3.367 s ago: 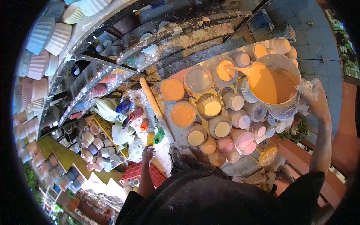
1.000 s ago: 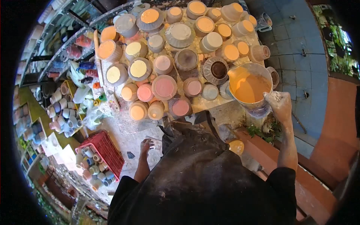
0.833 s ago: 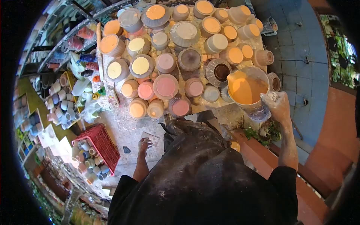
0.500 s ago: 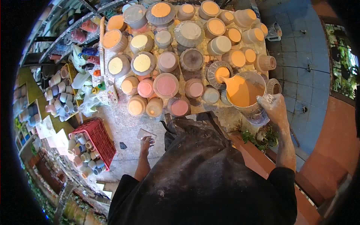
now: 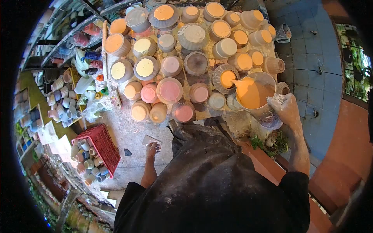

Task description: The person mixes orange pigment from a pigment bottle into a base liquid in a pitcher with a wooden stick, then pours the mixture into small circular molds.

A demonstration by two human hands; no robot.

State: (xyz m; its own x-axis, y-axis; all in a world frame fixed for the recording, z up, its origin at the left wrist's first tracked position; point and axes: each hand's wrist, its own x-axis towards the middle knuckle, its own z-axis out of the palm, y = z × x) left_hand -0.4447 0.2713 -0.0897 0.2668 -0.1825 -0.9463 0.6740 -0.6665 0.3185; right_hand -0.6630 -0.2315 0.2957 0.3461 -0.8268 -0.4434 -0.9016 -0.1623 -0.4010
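Note:
My right hand [image 5: 285,109] is closed round the handle side of a large, smeared pouring jug [image 5: 268,113] with orange liquid [image 5: 254,91] in it. The jug tilts left, its spout [image 5: 235,82] at the rim of a fluted mould [image 5: 218,74]. Orange liquid also fills the middle of that mould. Low over the floor, left of the dark apron [image 5: 198,155], my left hand [image 5: 153,149] grips a thin, flat scraper [image 5: 150,139]; its exact kind is hard to make out. Beside the jug stand a small pale fluted mould [image 5: 233,101] and a round grey mould [image 5: 217,100].
Several moulds with orange, yellow and pink tops crowd the stained table [image 5: 186,58]. A red crate [image 5: 103,149] of small pots stands on the floor at left. A clear jug [image 5: 283,32] is at the far right, and a plant [image 5: 272,141] grows near the table's right corner.
The orange in the fluted mould looks a little wider, with the jug still tipped over it. The whole view has shifted slightly. My left hand stays low with the scraper.

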